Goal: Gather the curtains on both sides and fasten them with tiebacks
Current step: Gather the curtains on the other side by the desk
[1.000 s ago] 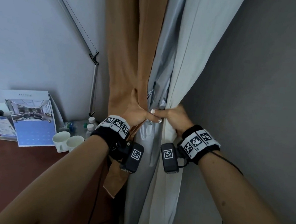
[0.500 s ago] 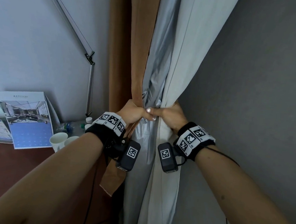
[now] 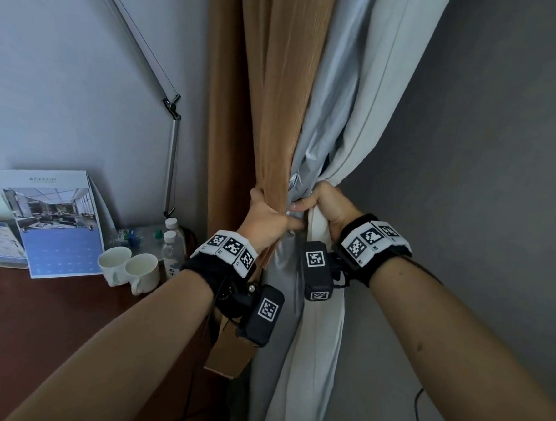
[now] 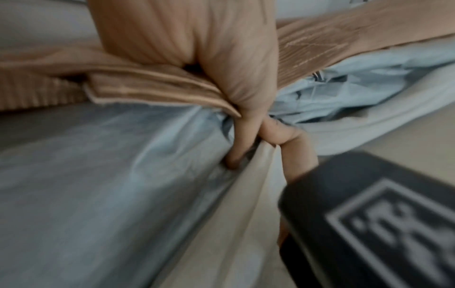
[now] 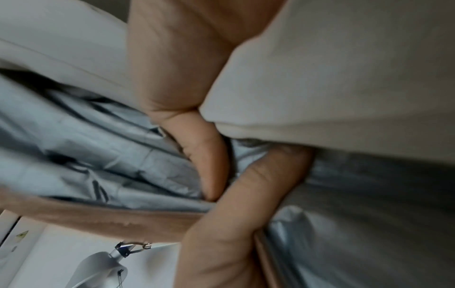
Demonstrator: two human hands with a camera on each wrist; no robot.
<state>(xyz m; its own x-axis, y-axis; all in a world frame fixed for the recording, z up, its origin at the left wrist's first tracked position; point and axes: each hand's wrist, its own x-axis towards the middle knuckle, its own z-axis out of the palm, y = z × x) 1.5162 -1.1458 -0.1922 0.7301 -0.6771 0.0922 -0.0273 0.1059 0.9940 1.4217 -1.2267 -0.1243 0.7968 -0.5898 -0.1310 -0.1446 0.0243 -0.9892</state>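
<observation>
A tan curtain [image 3: 277, 96] hangs beside its silvery grey lining [image 3: 328, 115] and a white curtain [image 3: 369, 125], all bunched into one bundle. My left hand [image 3: 268, 216] grips the tan folds from the left. My right hand [image 3: 327, 207] grips the white and grey folds from the right, and the two thumbs meet at the front. In the left wrist view, the left hand [image 4: 221, 68] curls round the tan cloth [image 4: 152, 91]. The right hand [image 5: 177, 68] clasps white cloth [image 5: 332, 87] in the right wrist view. A tan fabric strip [image 3: 229, 353] hangs below my left wrist.
A dark wooden desk [image 3: 35, 325] stands at the left with two white cups [image 3: 126, 266], small bottles [image 3: 172, 246] and a calendar [image 3: 54, 226]. A metal lamp arm [image 3: 172, 158] rises along the wall. A grey wall [image 3: 483, 190] stands to the right of the curtains.
Both hands have squeezed closer together, drawing the curtain folds into a tighter bundle. The white curtain is gathered more fully into my right hand.
</observation>
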